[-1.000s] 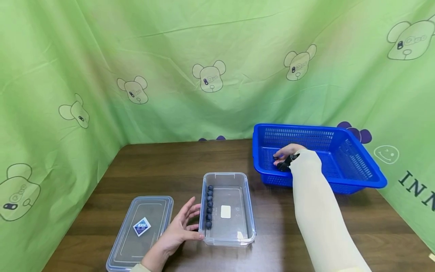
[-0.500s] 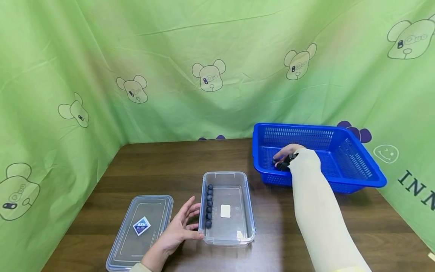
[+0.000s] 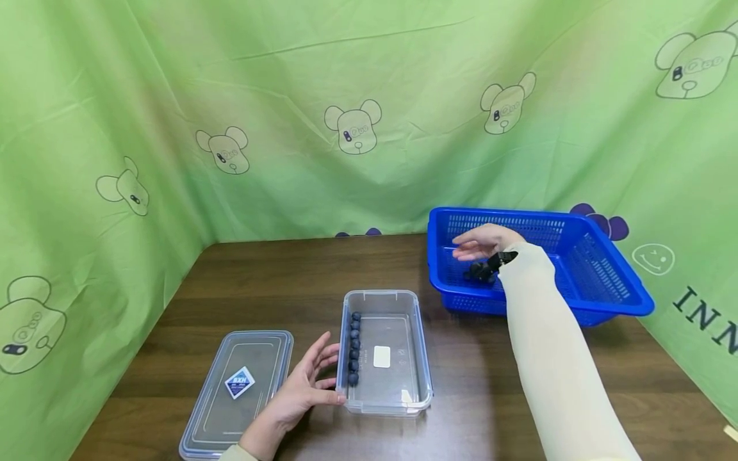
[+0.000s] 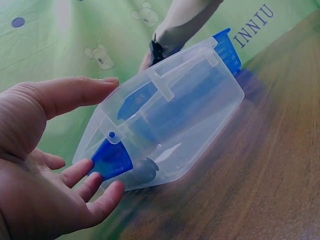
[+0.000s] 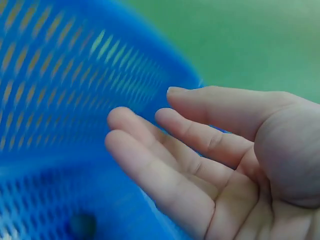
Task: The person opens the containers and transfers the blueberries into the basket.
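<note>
Pointing lengthwise forward, the clear box (image 3: 383, 330) sits beside spread left fingers (image 4: 106, 204), while extended right fingers (image 5: 154, 175) hold nothing.

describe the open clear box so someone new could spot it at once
Start from the big blue basket on the wooden table: the clear box stands left of it and nearer the person in the head view, with the left hand at its side. Unlike the flat lid farther left, it has walls and holds a single row of dark round balls.

Inside the upright, open-topped clear container (image 3: 394, 333), dark-blue balls (image 3: 355, 344) line its left side.
</note>
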Demonstrator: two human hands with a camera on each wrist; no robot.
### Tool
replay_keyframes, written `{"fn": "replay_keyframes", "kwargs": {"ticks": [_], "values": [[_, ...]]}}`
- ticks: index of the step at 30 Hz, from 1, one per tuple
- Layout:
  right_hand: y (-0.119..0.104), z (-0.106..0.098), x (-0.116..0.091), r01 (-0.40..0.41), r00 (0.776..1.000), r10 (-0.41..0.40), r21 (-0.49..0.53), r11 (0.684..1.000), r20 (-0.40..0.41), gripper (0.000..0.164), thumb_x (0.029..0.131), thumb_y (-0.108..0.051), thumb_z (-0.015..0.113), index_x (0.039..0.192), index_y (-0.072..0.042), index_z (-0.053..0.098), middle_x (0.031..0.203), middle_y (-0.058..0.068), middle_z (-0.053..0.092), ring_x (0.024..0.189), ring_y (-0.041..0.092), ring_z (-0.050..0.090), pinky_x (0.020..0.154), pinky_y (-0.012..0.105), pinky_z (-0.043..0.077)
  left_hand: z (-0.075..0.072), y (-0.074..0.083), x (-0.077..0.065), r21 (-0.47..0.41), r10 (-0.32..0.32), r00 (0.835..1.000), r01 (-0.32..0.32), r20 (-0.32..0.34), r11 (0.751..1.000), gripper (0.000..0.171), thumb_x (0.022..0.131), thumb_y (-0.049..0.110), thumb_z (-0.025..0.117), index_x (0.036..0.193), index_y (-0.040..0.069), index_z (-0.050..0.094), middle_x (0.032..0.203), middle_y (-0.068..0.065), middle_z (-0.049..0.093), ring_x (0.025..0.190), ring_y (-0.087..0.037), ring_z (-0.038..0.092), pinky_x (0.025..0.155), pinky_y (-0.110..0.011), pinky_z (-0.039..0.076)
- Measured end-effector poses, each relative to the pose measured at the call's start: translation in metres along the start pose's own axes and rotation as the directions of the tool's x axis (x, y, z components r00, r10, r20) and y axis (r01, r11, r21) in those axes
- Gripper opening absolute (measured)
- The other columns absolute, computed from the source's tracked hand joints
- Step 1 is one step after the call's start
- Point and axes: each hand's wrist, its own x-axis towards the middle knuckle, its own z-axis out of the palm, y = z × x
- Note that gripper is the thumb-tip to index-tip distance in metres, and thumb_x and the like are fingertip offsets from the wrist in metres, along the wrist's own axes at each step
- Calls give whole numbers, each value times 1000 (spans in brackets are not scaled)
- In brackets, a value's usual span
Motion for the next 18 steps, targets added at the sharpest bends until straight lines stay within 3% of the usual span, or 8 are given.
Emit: {"fn": "replay_keyframes", "kwargs": {"ticks": [4, 8, 13, 18], "values": [[-12, 5, 11, 69, 996, -70, 24, 997, 56, 17, 101, 2, 49, 97, 1, 66, 87, 14, 71, 82, 22, 72, 83, 33, 56, 0, 0, 0, 2, 8, 1000, -8, -1, 1000, 113, 70, -9, 80, 155, -7, 5, 153, -33, 26, 138, -43, 27, 100, -38, 40], [-25, 25, 7, 127, 987, -130, 30, 991, 90, 14, 101, 1, 51, 102, 3, 64, 90, 16, 71, 84, 24, 72, 82, 35, 57, 0, 1, -1, 3, 19, 1000, -19, 0, 1000, 113, 71, -9, 80, 155, -8, 5, 153, -33, 26, 137, -43, 28, 101, -38, 40], [-31, 55, 5, 195, 967, -193, 2, 981, 169, 21, 103, 1, 45, 101, 0, 66, 94, 17, 70, 87, 25, 71, 85, 38, 56, 0, 0, -1, 0, 9, 1000, -9, 3, 1000, 113, 71, -9, 81, 155, -7, 5, 153, -33, 25, 138, -43, 27, 101, -38, 40], [-30, 89, 3, 228, 953, -212, -52, 972, 216, 26, 102, 0, 46, 123, 13, 55, 94, 17, 71, 85, 24, 71, 85, 40, 56, 0, 0, 0, 9, 10, 1000, -10, 4, 1000, 113, 71, -8, 81, 155, -7, 5, 153, -33, 26, 137, -42, 28, 101, -38, 41]]}}
